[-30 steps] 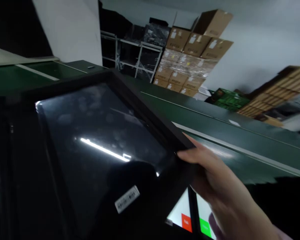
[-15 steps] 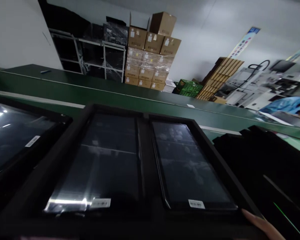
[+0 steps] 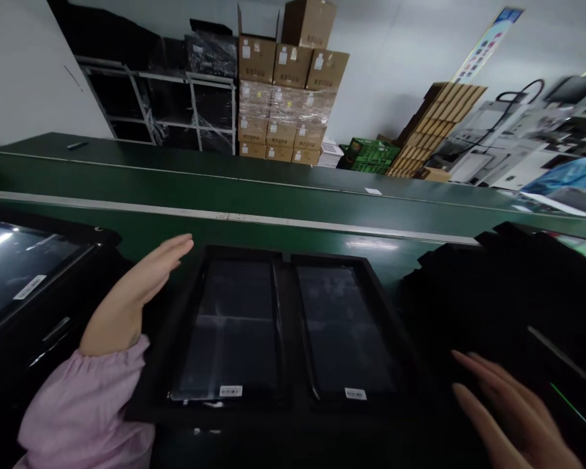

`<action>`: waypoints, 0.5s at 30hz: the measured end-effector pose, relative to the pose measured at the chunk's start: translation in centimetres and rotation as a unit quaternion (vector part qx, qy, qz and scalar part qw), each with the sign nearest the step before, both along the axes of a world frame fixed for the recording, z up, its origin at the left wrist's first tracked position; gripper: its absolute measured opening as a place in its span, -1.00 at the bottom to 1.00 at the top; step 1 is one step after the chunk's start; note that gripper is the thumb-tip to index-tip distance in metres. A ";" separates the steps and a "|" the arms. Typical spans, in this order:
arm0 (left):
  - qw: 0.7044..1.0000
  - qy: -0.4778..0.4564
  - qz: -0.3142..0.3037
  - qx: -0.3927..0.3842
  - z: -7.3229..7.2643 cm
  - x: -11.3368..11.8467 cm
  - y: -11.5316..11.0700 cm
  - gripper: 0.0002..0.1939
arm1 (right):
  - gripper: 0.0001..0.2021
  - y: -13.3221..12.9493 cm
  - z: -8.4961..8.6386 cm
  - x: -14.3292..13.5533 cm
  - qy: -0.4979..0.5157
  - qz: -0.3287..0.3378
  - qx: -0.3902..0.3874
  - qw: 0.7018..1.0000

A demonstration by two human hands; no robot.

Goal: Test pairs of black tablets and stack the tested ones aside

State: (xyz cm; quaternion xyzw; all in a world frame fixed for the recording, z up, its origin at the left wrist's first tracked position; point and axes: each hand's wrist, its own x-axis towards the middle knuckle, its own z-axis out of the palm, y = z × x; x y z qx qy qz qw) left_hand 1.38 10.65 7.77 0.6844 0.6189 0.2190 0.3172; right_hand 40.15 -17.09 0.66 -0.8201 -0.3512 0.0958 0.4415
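Note:
A black tray [image 3: 286,260] lies in front of me on the green belt and holds two dark screens side by side, the left screen [image 3: 232,332] and the right screen [image 3: 344,335], each with a small white label at its near end. My left hand [image 3: 134,293], in a pink sleeve, hovers flat and open just left of the tray's far left corner. My right hand [image 3: 510,413] is open with fingers spread at the lower right, just off the tray's near right corner. Neither hand holds anything.
Another dark screen in a black tray [image 3: 19,273] sits at the left. A black pile [image 3: 508,293] lies right of the tray. A long green conveyor [image 3: 283,195] runs across. Behind stand shelves [image 3: 176,104], stacked cardboard boxes [image 3: 283,85] and a green crate [image 3: 368,153].
The view swung right from the left screen to the two-screen tray. My right hand left the tray's edge and now hovers open. My left hand has come into view.

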 end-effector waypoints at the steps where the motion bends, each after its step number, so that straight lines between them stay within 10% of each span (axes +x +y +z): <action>1: 1.000 -0.012 0.024 -0.005 0.5 0.1 -0.4 -0.35 | -0.59 0.4 0.2 0.2 -0.053 0.018 0.009 0.998; 4: 1.000 0.017 0.011 -0.021 2.1 1.3 -1.6 -0.32 | -0.53 2.9 0.1 0.9 -0.134 0.115 -0.016 0.984; 8: 0.967 0.187 -0.169 -0.026 2.7 5.0 -1.8 -0.14 | -0.38 8.8 -1.7 1.9 -0.189 0.191 -0.128 0.955; 15: 0.920 0.299 -0.253 0.026 -1.4 13.1 1.6 -0.14 | -0.41 16.6 -4.4 2.8 -0.218 0.199 -0.102 0.950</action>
